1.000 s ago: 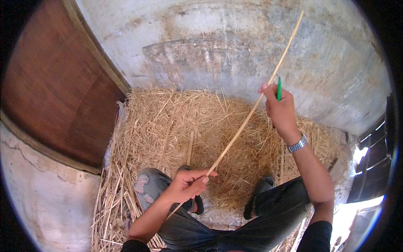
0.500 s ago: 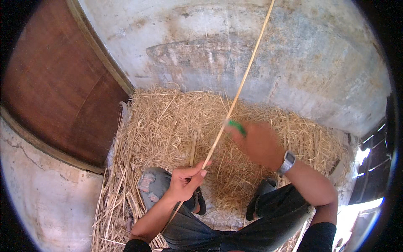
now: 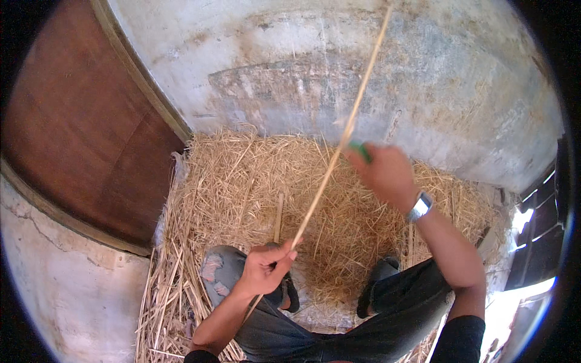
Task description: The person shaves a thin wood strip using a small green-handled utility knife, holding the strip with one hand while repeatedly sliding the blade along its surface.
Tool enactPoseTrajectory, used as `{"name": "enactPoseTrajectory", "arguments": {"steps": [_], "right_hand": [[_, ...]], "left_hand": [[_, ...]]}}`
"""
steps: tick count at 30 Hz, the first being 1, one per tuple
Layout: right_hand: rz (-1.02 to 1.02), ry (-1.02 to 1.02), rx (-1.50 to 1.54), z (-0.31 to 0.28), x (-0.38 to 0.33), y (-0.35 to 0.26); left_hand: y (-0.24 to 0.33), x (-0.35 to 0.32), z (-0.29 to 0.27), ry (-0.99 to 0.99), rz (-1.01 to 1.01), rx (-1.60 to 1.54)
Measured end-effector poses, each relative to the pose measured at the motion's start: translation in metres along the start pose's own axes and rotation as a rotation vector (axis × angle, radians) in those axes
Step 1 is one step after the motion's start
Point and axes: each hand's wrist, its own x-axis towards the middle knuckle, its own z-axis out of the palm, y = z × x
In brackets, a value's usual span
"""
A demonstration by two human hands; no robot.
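Observation:
A long, thin pale wooden stick [image 3: 324, 181], like a bamboo strip, slants from my lap up toward the wall. Its lower part passes through my left hand [image 3: 266, 266], whose thumb and fingers are closed around it above my left knee. Farther up, my right hand [image 3: 387, 175] grips a small green-handled tool [image 3: 361, 151] against or right beside the stick. Motion blur hides the tool's working end, so its kind cannot be made out. A pale, smeared fleck shows beside the stick there. My right wrist wears a watch [image 3: 420, 207] with a metallic band.
Pale shavings and strips [image 3: 242, 181] cover the floor around my feet, thicker at the left. A short stick [image 3: 279, 216] stands up among them. A stained wall [image 3: 290, 78] rises in front; a brown door panel [image 3: 91, 133] is at the left.
My right hand and the green-handled tool have moved up along the stick, away from my left hand. The stick's far end has dipped slightly. My left hand keeps its hold.

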Motion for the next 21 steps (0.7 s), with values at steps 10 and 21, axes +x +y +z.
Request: {"name": "enactPoseTrajectory", "arguments": {"steps": [10, 21], "right_hand": [[0.256, 0.342, 0.984, -0.041, 0.027, 0.074], [0.022, 0.198, 0.622, 0.003, -0.007, 0.025]], "left_hand": [[-0.008, -0.006, 0.005, -0.227, 0.045, -0.208], [0.004, 0.006, 0.023, -0.262, -0.179, -0.525]]}}
